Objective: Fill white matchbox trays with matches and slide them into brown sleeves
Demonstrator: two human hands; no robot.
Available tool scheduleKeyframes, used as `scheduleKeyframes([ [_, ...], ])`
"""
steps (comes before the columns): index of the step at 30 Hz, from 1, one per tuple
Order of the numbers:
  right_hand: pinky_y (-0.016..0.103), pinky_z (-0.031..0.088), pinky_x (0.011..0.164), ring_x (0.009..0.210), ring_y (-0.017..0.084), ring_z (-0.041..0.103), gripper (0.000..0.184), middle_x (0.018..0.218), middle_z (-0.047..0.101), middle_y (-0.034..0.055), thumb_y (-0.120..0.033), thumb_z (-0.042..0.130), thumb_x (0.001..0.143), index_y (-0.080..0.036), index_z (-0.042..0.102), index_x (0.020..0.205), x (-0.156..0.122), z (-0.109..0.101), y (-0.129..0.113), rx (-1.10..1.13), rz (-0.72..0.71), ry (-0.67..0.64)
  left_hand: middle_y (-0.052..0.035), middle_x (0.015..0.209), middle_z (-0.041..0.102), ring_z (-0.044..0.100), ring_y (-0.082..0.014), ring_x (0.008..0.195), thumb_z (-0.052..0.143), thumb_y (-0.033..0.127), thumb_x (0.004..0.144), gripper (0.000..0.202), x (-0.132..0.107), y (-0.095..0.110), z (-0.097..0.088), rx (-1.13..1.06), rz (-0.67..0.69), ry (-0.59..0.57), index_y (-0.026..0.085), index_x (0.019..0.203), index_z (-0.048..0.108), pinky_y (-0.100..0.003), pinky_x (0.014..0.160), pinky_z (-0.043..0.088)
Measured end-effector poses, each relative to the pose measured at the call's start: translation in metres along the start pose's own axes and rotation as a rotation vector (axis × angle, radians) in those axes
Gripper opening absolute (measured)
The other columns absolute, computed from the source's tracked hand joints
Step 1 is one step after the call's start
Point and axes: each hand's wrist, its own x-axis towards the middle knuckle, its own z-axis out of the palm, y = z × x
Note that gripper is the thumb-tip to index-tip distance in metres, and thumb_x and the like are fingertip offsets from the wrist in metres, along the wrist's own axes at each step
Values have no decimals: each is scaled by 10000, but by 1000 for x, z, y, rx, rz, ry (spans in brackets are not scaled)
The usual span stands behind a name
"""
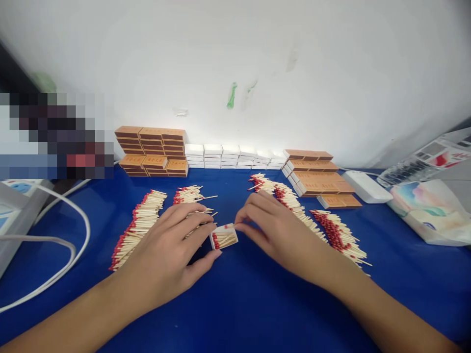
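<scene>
A small white matchbox tray (224, 237) with red-tipped matches in it lies on the blue table (235, 304). My left hand (176, 245) pinches its left end between thumb and fingers. My right hand (274, 228) touches the tray's right end with its fingertips pressed together. Rows of loose red-tipped matches (138, 225) lie left of my left hand, and more matches (336, 233) stretch behind and to the right of my right hand.
Stacks of brown matchbox sleeves (152, 149) stand at the back left, white inner trays (230, 156) at the back middle, more brown sleeves (318, 179) at the right. A white cable (69, 240) curves at left. A white box (367, 187) and a plastic bag (427, 208) lie right.
</scene>
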Motion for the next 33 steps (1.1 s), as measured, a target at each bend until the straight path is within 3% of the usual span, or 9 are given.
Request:
scheduleKeyframes([
  [4, 413, 560, 890, 932, 257, 640, 157, 971, 711, 88, -108, 595, 1098, -184, 693, 1002, 3, 12, -19, -65, -73, -32, -129, 1214, 782, 686, -324, 1286, 706, 256, 1066, 215, 2, 1, 0, -20, 7, 4, 124, 1234, 714, -536, 1135, 582],
  [8, 402, 558, 860, 924, 255, 628, 146, 975, 713, 95, -128, 607, 1100, -165, 717, 1012, 2, 14, -19, -54, -79, -41, -133, 1218, 781, 687, -325, 1287, 711, 258, 1062, 223, 3, 1, 1, -16, 18, 8, 121, 1238, 708, -524, 1125, 588],
  [11, 406, 558, 900, 970, 255, 642, 113, 1005, 708, 90, -169, 627, 1104, -179, 727, 1052, 0, 7, -3, -23, -35, 21, -128, 1227, 783, 687, -322, 1292, 708, 260, 1066, 239, 1, 0, 1, -16, 12, 1, 133, 1268, 703, -529, 1127, 588],
  [15, 452, 542, 890, 990, 296, 651, 91, 1025, 713, 113, -183, 656, 1079, -203, 739, 1048, -7, -5, 47, -175, 94, 132, -125, 1237, 784, 679, -325, 1313, 717, 278, 1065, 247, -2, -3, 1, -18, 2, -5, 146, 1273, 710, -544, 1147, 583],
  [20, 443, 522, 818, 897, 294, 636, 149, 895, 681, 100, -200, 661, 1055, -210, 748, 935, -15, -9, 94, -216, 174, 114, -123, 1226, 782, 678, -320, 1297, 710, 279, 1068, 236, -1, -2, -1, -17, 9, -14, 140, 1259, 708, -542, 1140, 590],
  [33, 431, 517, 822, 915, 285, 625, 154, 966, 691, 105, -205, 625, 1053, -235, 648, 903, -16, -6, 97, -120, 192, -4, -112, 1208, 782, 684, -318, 1281, 706, 275, 1071, 227, 0, -1, -2, -16, 21, -6, 140, 1253, 700, -532, 1129, 596],
])
